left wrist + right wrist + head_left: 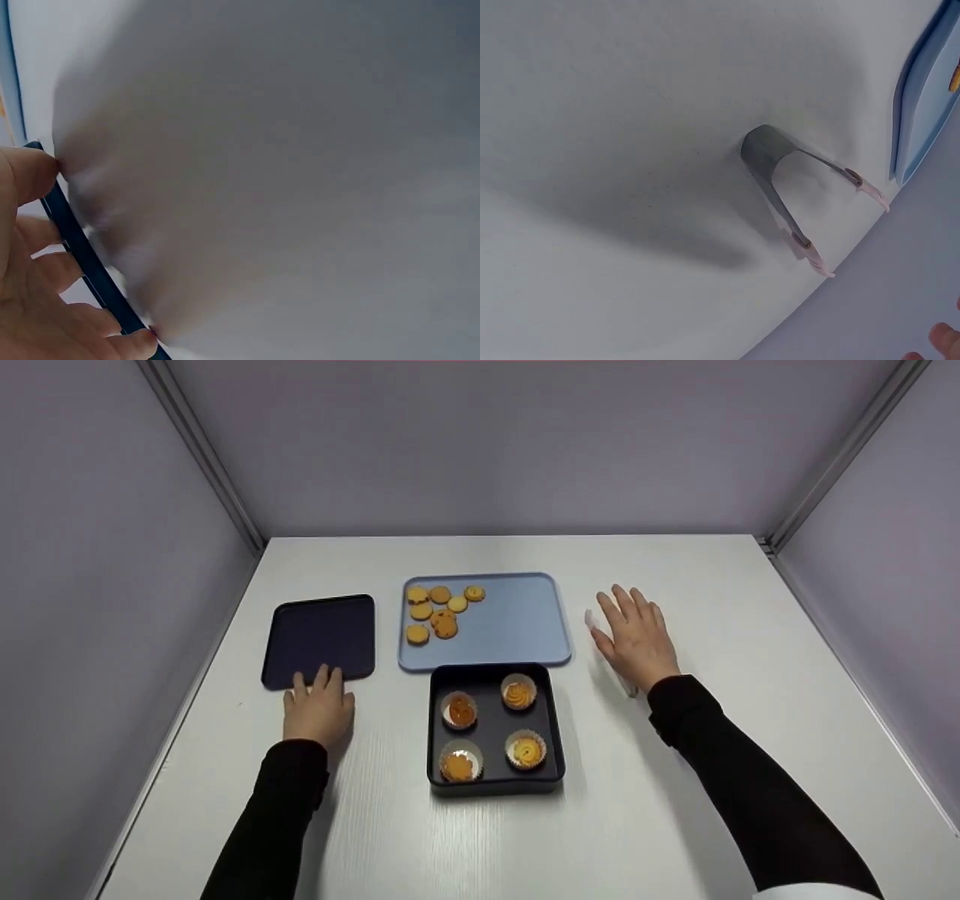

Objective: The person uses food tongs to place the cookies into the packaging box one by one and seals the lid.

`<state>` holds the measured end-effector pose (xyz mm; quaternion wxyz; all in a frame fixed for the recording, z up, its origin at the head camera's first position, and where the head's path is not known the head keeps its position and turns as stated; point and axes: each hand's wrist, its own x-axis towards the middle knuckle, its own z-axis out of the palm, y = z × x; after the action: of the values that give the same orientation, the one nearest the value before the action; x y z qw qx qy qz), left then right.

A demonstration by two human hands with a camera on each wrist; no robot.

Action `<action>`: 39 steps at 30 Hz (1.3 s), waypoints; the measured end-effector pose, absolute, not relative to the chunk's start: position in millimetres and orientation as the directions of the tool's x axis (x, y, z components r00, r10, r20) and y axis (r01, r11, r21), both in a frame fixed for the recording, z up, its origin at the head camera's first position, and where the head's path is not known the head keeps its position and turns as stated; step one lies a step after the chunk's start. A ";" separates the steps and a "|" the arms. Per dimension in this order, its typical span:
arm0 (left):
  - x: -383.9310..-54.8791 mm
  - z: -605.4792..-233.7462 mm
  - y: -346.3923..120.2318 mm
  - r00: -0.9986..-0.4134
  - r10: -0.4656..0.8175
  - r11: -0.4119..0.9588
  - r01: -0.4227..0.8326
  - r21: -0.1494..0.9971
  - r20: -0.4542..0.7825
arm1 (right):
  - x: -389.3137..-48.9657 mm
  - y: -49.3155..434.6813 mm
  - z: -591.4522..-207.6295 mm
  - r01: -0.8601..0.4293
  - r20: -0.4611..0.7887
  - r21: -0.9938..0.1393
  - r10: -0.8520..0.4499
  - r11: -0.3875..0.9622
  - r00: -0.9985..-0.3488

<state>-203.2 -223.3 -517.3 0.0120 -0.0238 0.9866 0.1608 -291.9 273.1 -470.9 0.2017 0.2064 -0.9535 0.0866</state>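
Note:
My left hand [319, 716] rests its spread fingers on the near edge of a flat dark navy lid [322, 634] at the left of the table. In the left wrist view, the thumb and fingertips sit along the lid's rim [86, 255]. On the other side, my right hand [639, 645] hovers with fingers spread over small metal tongs [765, 154]. Their two arms stand apart and end in pale pink tips. The hand partly covers the tongs in the head view, and nothing is held in it.
A dark square baking tin [495, 727] stands in the middle, holding several cookies in paper cups. Behind it, a light blue tray [517, 619] carries several loose cookies [444, 624] on its left side. Grey partitions [495, 450] enclose the white table.

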 end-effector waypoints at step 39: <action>-217.7 -414.4 -171.4 -0.746 0.027 0.850 0.367 0.377 0.665 | -285.8 254.7 -464.6 -0.496 0.169 -0.372 -0.468 0.785 -0.867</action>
<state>-217.7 -171.4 -414.4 -0.3392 0.1096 0.9000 0.2509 -285.8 254.7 -464.6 0.0340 0.2555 -0.9440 0.2060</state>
